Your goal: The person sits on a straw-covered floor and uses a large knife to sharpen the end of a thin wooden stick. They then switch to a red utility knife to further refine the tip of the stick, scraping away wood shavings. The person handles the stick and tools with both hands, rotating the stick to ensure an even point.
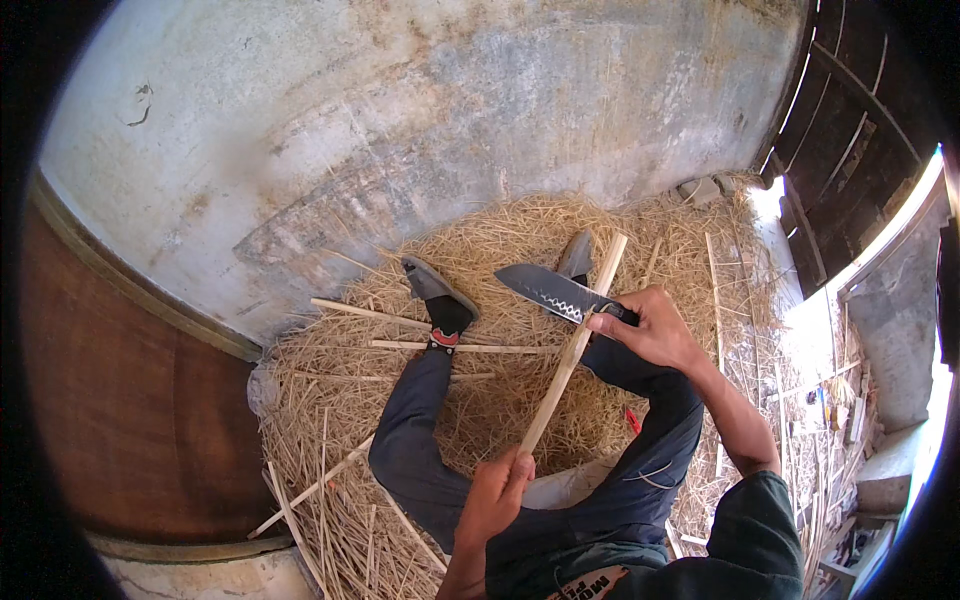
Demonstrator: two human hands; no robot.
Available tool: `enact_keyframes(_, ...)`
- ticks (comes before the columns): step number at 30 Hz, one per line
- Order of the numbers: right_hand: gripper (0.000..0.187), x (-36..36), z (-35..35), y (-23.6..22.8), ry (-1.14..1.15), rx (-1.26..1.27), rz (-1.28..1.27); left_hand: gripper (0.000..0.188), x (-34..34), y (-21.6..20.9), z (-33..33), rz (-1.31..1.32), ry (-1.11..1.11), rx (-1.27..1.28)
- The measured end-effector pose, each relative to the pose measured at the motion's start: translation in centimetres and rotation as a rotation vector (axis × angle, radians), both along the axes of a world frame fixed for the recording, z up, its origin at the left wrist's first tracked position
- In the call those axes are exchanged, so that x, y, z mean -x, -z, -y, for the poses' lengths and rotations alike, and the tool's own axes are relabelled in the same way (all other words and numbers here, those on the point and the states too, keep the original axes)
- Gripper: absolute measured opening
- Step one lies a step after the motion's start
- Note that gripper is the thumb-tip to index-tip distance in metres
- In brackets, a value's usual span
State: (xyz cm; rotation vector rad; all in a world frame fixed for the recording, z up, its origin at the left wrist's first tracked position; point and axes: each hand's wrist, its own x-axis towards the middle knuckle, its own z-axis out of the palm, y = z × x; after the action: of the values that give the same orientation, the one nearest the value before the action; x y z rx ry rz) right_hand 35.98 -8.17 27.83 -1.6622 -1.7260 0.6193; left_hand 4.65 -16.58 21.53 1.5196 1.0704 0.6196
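My left hand is closed round the lower end of a pale split strip of wood or bamboo. The strip slants up and away to the right between my knees. In my right hand is a wide dark-bladed knife, gripped by its black handle. Its blade points left and lies across the upper part of the strip, touching it. My right thumb rests by the strip near the blade's base. Beneath them, thin straw-like shavings are heaped between my legs.
Several loose strips lie on the straw-covered floor to the left and right. A stained wall rises ahead, and a brown panel stands at left. A small red object lies near my right leg. Debris sits at far right.
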Motion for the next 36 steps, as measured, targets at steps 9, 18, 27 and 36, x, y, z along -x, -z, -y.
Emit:
enact_keyframes(9,0.06,-1.0,-0.8,1.6,-0.141,0.13,-0.103,0.045,0.4,0.3,0.2,-0.053,0.015,0.057)
enact_keyframes(18,0.063,-1.0,-0.6,2.2,-0.233,0.243,-0.287,0.044,0.6,1.0,0.2,-0.048,0.019,0.071)
enact_keyframes(27,0.062,-1.1,0.1,5.2,-0.18,0.479,-0.592,0.045,0.7,1.7,0.3,0.069,0.035,0.247)
enact_keyframes(36,0.056,-0.4,0.7,3.0,0.047,-0.123,-0.059,0.043,0.6,2.8,-0.3,0.084,-0.032,0.235)
